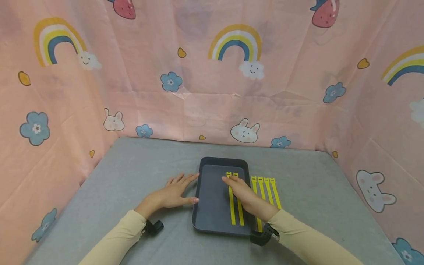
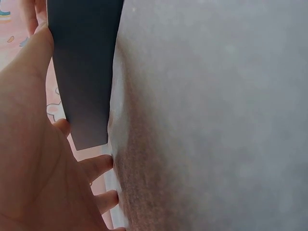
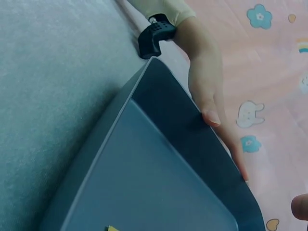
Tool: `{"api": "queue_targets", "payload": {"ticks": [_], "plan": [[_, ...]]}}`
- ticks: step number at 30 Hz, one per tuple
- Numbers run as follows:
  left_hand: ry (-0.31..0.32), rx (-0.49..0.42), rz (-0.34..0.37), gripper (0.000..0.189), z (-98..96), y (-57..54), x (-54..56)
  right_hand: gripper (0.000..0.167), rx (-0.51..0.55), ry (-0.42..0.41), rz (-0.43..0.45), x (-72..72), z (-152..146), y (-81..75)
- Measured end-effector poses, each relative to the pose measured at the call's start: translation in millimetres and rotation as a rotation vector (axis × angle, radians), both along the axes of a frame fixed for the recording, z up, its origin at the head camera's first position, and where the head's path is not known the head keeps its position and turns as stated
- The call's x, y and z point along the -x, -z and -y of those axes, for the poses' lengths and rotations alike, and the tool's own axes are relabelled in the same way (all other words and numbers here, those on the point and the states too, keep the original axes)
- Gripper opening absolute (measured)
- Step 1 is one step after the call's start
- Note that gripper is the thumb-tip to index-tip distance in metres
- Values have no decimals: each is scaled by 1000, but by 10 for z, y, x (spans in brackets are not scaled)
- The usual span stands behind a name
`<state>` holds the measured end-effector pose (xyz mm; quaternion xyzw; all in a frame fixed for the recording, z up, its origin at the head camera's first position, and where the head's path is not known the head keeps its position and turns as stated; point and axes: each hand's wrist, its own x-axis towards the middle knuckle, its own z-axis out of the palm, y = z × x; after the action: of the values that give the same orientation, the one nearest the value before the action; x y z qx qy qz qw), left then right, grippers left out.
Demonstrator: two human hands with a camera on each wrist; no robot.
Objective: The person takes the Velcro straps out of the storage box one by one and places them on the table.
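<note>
A dark grey rectangular tray (image 1: 212, 228) lies on the table, with two yellow slotted-head straps (image 1: 233, 211) lengthwise in its right half. Against the tray's left side my left hand (image 1: 172, 193) rests with thumb and fingers spread; in the left wrist view its fingers reach along the dark tray wall (image 2: 86, 86). My right hand (image 1: 246, 195) is over the tray's right side, covering the upper middle of the straps. Its fingertips extend near the strap heads, and whether they touch is hidden. The right wrist view shows one fingertip (image 3: 300, 207) and a yellow strap tip (image 3: 111, 228).
Several more yellow straps (image 1: 273, 187) lie side by side just right of the tray, partly under my right forearm. A grey cloth covers the table (image 1: 149, 158). Pink printed curtains (image 1: 198, 106) stand around its back and sides. Black cameras (image 1: 154, 227) sit on both wrists.
</note>
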<state>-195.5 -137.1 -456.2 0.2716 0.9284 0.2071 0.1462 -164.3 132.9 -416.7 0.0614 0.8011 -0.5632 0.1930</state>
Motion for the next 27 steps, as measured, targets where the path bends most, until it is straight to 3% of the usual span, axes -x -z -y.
{"api": "queue_targets", "payload": {"ticks": [27], "plan": [[-5, 5, -9, 90, -15, 14, 17, 76, 19, 25, -26, 129, 394, 73]]}}
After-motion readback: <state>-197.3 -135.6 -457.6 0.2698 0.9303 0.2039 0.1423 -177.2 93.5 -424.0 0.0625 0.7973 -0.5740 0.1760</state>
